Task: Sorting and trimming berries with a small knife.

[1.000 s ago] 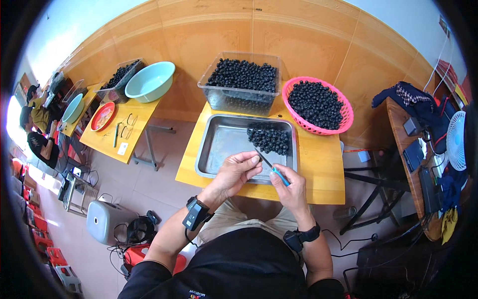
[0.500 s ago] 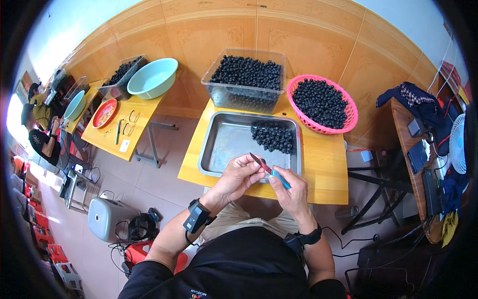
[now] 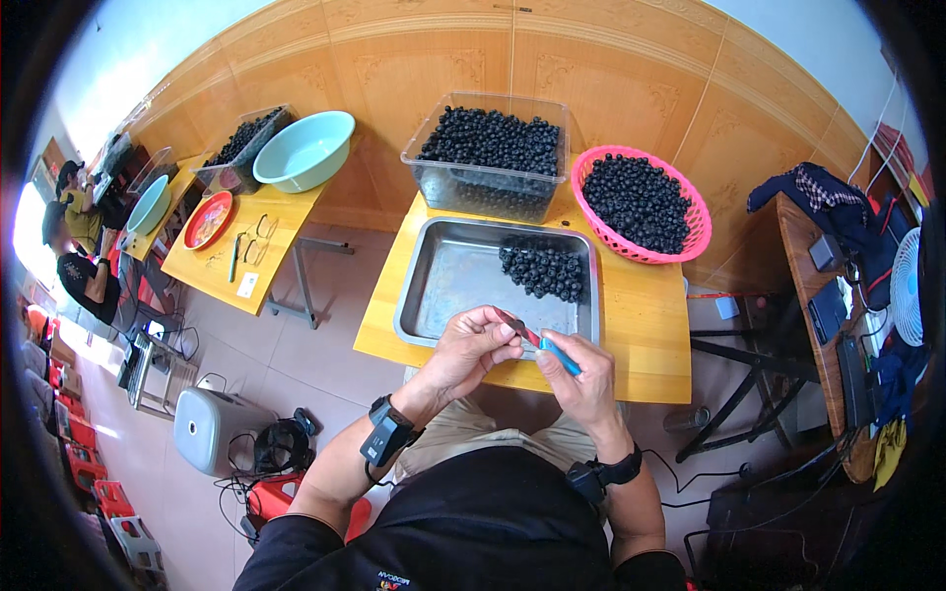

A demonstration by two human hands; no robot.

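The right hand [image 3: 581, 369] grips a blue-handled tool [image 3: 552, 350], left hand [image 3: 473, 345] pinching a small dark fruit; few dark fruits [image 3: 544, 271] lie in the steel tray [image 3: 443, 295], most still wait in the far tub [image 3: 488, 148].

Small yellow table [image 3: 641, 340]: steel tray [image 3: 443, 286] near centre, clear tub of dark berries [image 3: 488, 158] far, pink basket [image 3: 641, 202] far right.

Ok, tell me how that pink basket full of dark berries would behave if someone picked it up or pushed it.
The pink basket is heaped with dark round fruit, so it is probably heavy for its size. Its thin, perforated wall looks like plastic and may flex under that load. It is wide and low, so it seems unlikely to tip, but a shove could send top fruit rolling.
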